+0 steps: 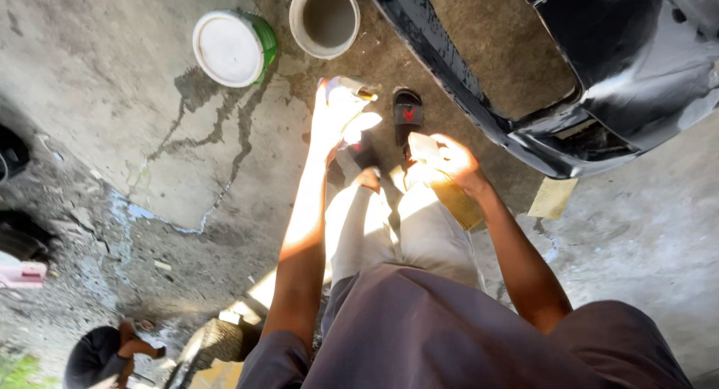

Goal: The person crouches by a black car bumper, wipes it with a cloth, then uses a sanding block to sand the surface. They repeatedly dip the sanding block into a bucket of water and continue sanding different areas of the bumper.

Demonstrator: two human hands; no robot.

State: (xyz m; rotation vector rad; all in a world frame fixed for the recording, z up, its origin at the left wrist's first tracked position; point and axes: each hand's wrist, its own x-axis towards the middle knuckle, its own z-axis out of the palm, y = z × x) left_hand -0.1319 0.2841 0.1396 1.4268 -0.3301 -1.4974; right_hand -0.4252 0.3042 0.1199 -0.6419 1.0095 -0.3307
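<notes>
The left hand [333,119] is raised in front of the body and closed round a small pale object with a brownish tip [352,89]; glare washes it out, so what it is cannot be told. Its long axis runs roughly across the view, the dark tip pointing toward the right hand. The right hand [453,163] is curled round one yellowish sheet [449,187], which looks like sandpaper; the sheet hangs from the fingers down and right along the forearm, its upper corner sticking out to the left of the hand. The two hands are near each other but apart, the left one higher.

Between them, lower down, one black sandal with a red mark [407,113] shows on the foot. A second yellowish sheet [553,198] lies flat on the concrete floor [112,82], just under the edge of a glossy black car bumper [569,97]. Beyond the hands stand two round containers: a green one with a white lid [232,48] and an open grey bucket [324,18]. At the bottom left another person [105,355] crouches.
</notes>
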